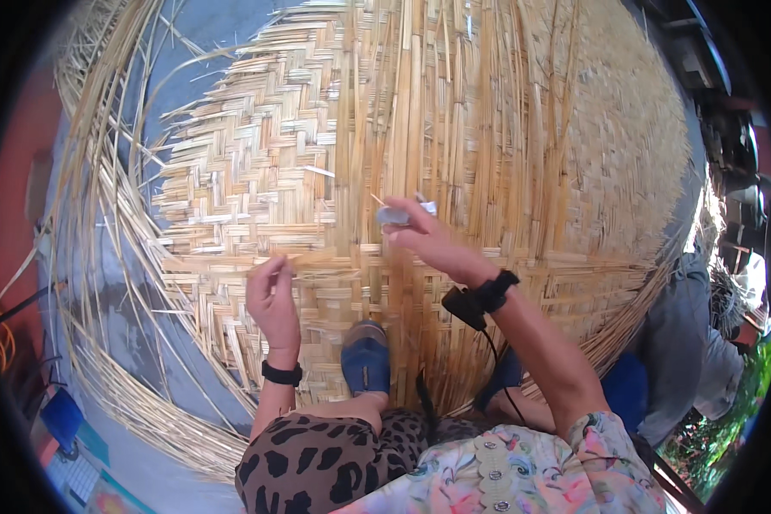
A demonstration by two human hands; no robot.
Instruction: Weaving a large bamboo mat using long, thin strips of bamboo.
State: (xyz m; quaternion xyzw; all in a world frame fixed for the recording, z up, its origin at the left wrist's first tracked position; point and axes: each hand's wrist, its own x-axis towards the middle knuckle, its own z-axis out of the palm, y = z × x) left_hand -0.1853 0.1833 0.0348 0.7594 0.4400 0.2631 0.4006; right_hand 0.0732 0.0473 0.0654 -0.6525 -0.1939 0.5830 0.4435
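I am on a large woven mat (291, 171) of split straw-coloured reed. My left hand (274, 300) is low over its left part, fingertips pinched together at the end of a pale reed strip (317, 263), which is blurred. Farther forward and to the right, my right hand (433, 240) is closed around a small grey, flat, shiny piece (394, 215); its kind is unclear, as the fingers partly cover it. Beneath that hand, long reed strips (411, 103) run lengthwise and spread toward the far edge.
Loose reed ends (120, 171) fan out past the mat's left rim onto the grey floor (201, 73). My blue shoe (366, 360) stands on the mat. A black device (464, 305) with a cable is at my right wrist. Another person's grey-clad leg (677, 325) is at the right.
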